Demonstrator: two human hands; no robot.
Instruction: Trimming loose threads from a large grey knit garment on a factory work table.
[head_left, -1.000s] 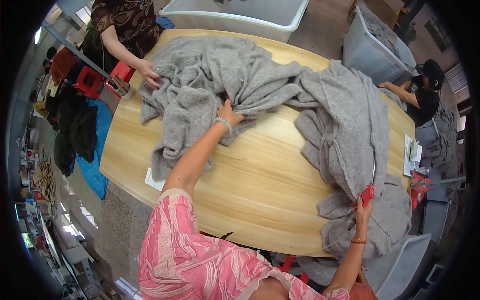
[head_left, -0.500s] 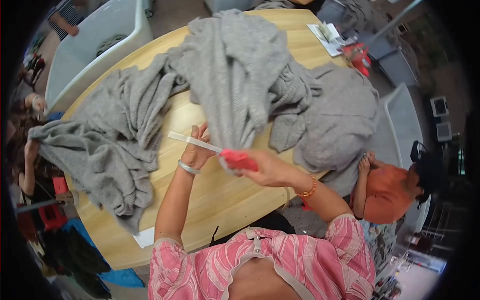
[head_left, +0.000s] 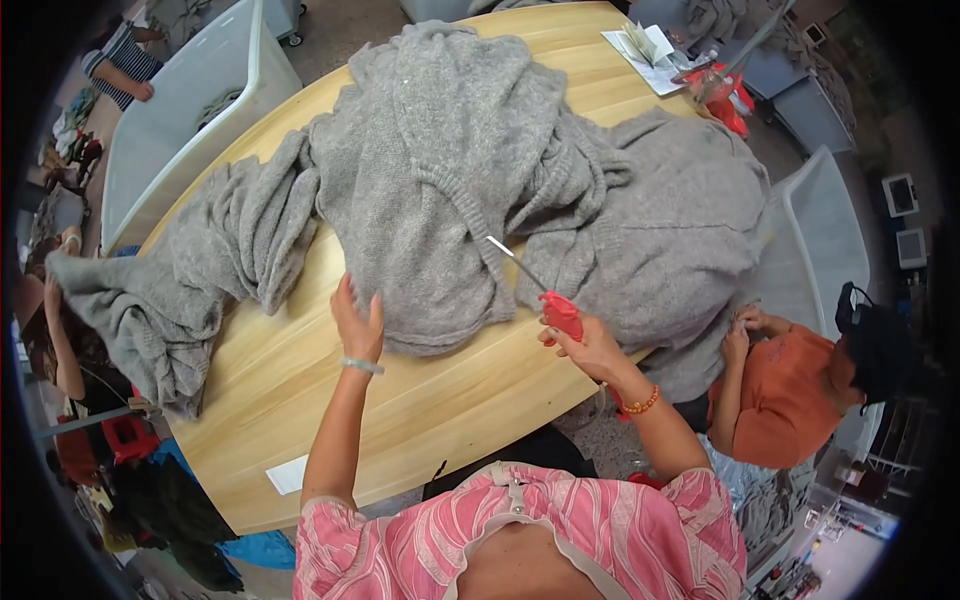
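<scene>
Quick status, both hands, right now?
Left hand: open, empty, at the edge of the grey knit garment; contact unclear.
Right hand: closed, holding the red-handled tool.

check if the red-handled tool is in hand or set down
In hand: the right hand grips its red handle, metal shaft pointing toward the grey knitwear.

Gray sweaters (head_left: 430,180) on a yellow, streaky wood table (head_left: 420,420)

The tool handle (head_left: 562,316) is red, the shirt (head_left: 400,550) has pink and white swirls, and paper (head_left: 287,475) by the table's near edge is white.
</scene>
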